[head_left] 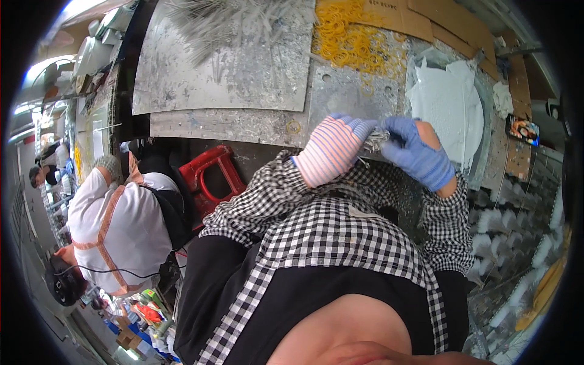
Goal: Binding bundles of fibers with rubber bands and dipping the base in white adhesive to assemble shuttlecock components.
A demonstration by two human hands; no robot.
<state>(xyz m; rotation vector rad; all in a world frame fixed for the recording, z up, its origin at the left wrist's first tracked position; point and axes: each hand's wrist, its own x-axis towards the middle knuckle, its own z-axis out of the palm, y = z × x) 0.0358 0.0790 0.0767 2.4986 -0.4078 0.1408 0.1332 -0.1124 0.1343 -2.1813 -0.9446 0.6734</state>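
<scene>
My left hand, in a white glove with blue and pink stripes, is closed at the table's front edge. Close beside it is my right hand, in a blue glove with some bare skin showing, its fingers curled inward. Between the two hands they grip a small bundle of thin clear strands; its lower ends poke out below the left fingers. A heap of similar long thin clear strands lies on a paint-spotted board at the back left. Loose yellow rubber bands are piled beyond my hands.
Thick white paste covers a tray at the right, with a phone past it. Cardboard lies at the back. A red stool and a seated co-worker are at the left. Rows of pale bristly bundles stand at the lower right.
</scene>
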